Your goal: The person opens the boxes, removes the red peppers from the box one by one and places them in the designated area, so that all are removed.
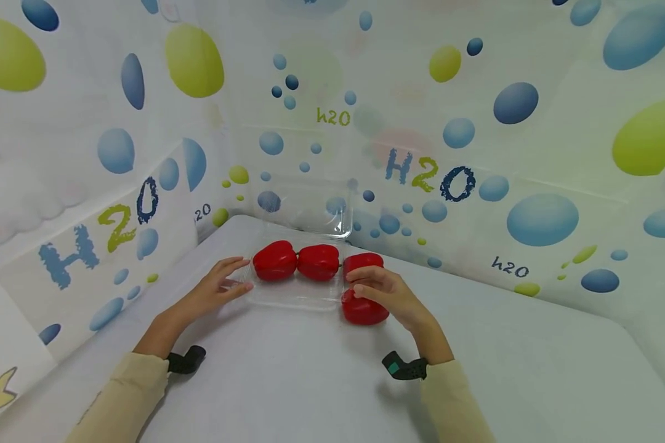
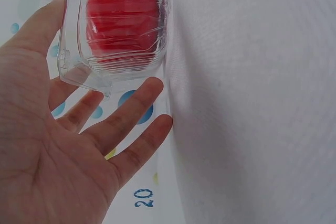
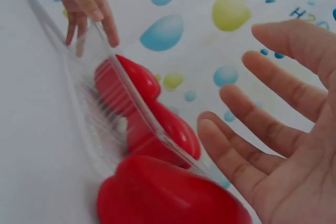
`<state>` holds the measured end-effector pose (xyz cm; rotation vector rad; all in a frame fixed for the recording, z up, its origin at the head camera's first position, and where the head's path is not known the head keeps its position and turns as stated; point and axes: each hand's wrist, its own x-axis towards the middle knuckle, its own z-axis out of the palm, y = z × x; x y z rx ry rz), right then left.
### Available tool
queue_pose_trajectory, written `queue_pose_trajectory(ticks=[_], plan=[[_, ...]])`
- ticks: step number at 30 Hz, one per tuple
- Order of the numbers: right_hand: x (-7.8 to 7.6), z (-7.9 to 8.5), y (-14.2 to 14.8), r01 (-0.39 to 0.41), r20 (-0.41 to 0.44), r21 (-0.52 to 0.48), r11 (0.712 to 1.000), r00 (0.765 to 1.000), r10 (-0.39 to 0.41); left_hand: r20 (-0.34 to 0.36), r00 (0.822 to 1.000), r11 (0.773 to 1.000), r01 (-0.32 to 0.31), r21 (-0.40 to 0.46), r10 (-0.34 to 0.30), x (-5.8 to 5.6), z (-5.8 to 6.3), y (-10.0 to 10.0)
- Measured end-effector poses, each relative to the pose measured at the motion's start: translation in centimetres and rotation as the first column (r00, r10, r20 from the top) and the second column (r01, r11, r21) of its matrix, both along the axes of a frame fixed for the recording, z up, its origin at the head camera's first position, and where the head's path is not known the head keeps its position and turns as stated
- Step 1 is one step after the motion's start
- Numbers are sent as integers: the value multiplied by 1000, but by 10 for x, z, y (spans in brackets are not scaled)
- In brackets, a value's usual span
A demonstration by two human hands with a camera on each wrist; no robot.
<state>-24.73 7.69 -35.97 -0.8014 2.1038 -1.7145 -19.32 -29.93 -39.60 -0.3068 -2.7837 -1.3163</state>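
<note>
A clear plastic clamshell container [image 1: 296, 300] lies opened out, its transparent lid [image 1: 340, 227] raised at the back. Inside, along its rear side, are two red bell peppers, a left one [image 1: 274, 261] and a right one [image 1: 318, 263]. Two more red bell peppers sit outside against its right side, a far one [image 1: 364, 261] and a near one [image 1: 366, 309]. My left hand [image 1: 221, 286] has its fingers spread at the container's left end; in the left wrist view the thumb is by the rim. Above the outer peppers, my right hand [image 1: 385, 289] holds nothing, fingers apart and slightly bent.
The white tabletop [image 1: 288, 381] extends in front and to the right. A white wall covering [image 1: 443, 234] with blue and green bubbles stands close behind the container and along the left. Each wrist wears a dark strap-on camera, such as the left one [image 1: 187, 360].
</note>
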Motion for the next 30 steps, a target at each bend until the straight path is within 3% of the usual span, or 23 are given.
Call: queue_pose_trajectory(ticks=[8,30], plan=[[2,-3,-22,121,-40,-39,992,992,-122,0,1000,1000,-10,-9,10,0,-2,-4],[-4,-14,-53,108,-167,85,990,982,-93,33,999,1000,-12,-8,13,-1,-1,1]])
